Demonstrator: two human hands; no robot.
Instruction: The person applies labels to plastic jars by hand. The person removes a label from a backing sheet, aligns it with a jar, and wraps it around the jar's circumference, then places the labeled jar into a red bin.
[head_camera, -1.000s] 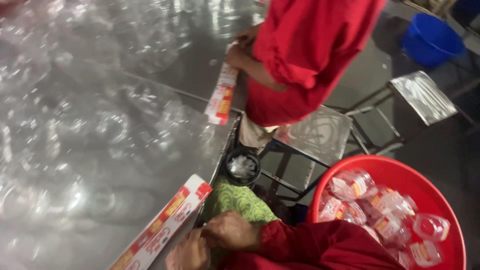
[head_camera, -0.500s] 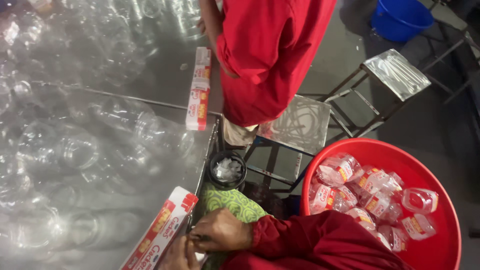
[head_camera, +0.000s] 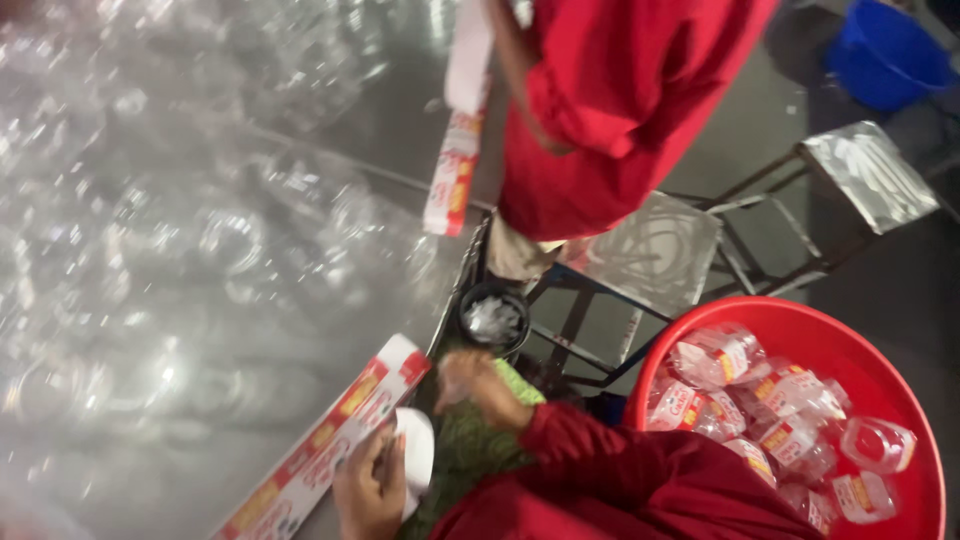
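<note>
A: The label strip (head_camera: 325, 445), red and white and long, lies on the near edge of the counter (head_camera: 150, 300), slanting up to the right, just left of both hands.

B: And the hands?

A: The left hand (head_camera: 370, 490) is at the strip's near end, its fingers closed on a small white piece (head_camera: 415, 450), a label or its backing; I cannot tell which. The right hand (head_camera: 480, 385) hangs just above, blurred, so I cannot tell whether its fingers are closed or loose.

B: What could go wrong?

A: The strip hangs close to the counter's edge. I think a careless tug could drag it off onto the green cloth (head_camera: 470, 440) below. The white piece could also fold on itself if only one hand steadies it.

B: Anything nearby?

A: A small dark cup (head_camera: 493, 318) sits beside the counter's edge, near the right hand; an elbow could knock it. The red tub (head_camera: 800, 330) of labelled clear containers stands right. Another person in a red top (head_camera: 620, 110) stands far, by a second strip (head_camera: 452, 170).
</note>
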